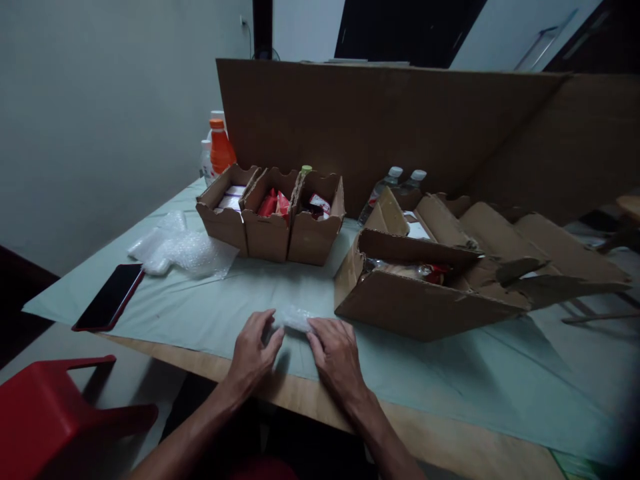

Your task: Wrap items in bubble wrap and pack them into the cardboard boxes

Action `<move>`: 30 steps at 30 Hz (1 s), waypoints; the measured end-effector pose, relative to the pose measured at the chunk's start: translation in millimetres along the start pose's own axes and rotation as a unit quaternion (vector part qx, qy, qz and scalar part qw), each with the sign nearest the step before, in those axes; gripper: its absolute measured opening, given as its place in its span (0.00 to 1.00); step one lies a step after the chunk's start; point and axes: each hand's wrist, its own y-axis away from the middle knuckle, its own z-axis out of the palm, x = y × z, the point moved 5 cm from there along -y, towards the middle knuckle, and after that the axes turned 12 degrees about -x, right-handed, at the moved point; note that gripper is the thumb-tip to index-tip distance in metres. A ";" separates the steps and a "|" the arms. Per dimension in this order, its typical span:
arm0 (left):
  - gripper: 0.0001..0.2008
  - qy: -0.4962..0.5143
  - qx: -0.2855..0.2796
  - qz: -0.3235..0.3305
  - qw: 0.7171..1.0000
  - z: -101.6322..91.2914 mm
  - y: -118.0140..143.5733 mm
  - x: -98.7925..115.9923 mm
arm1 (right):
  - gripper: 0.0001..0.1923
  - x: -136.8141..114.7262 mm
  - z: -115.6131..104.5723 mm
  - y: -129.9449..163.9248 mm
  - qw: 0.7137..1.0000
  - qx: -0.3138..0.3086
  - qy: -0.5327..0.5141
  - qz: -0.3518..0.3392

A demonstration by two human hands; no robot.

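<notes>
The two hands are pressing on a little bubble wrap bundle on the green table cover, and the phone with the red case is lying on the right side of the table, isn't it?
Not quite. The head view shows the dark phone in its red case lying on the left side, near the loose clear bubble wrap. The rest is right: the left hand and right hand press on a small bubble wrap bundle on the pale green table cover.

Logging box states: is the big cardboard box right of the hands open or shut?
Open. The big cardboard box has its flaps folded outward, and packaged items show inside.
</notes>
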 end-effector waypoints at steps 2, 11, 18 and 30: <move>0.22 0.152 -0.039 -0.055 0.986 6.6 9.8 0.6 | 0.12 2.1 -1.9 1.7 0.997 0.004 -0.076 0.029; 0.12 0.250 -0.114 -0.065 0.959 34.3 12.8 24.5 | 0.18 8.3 -13.7 32.1 0.945 -0.023 -0.317 0.073; 0.09 0.142 -0.225 0.039 0.963 56.7 18.6 54.2 | 0.09 13.9 -43.2 35.8 0.918 -0.101 -0.379 0.059; 0.23 -0.132 -0.041 0.332 0.933 45.1 -84.4 172.0 | 0.09 47.0 -237.1 74.4 0.953 0.274 -0.108 0.063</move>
